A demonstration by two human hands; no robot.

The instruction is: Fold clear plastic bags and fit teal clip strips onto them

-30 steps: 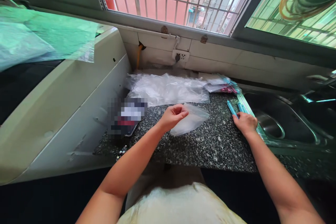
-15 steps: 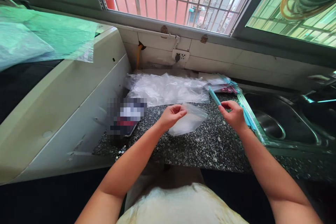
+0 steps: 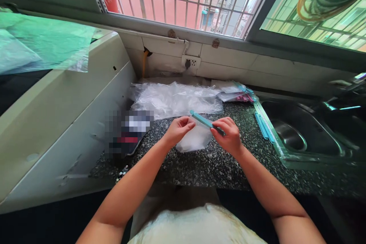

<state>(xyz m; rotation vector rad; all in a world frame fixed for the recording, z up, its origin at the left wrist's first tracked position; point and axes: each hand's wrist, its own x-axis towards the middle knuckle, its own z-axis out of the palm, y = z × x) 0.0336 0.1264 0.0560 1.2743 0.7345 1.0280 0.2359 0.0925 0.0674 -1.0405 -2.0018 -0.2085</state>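
Observation:
My left hand pinches the upper left corner of a small clear plastic bag, held just over the speckled counter. Between the thumb and fingers of my right hand is a light blue sealing clip, a long narrow strip. It slants across the top edge of the bag, its far end close to my left fingertips. Whether the clip grips the bag or only lies against it, I cannot tell.
Clear plastic bags lie along the wall, beside packets with blue and pink strips. More blue clips rest by the sink. A blurred-out dark item is at left, next to a pale appliance.
My right hand has moved left, bringing the blue clip from beside the bag to its top edge. My left hand still holds the bag. The view has shifted slightly.

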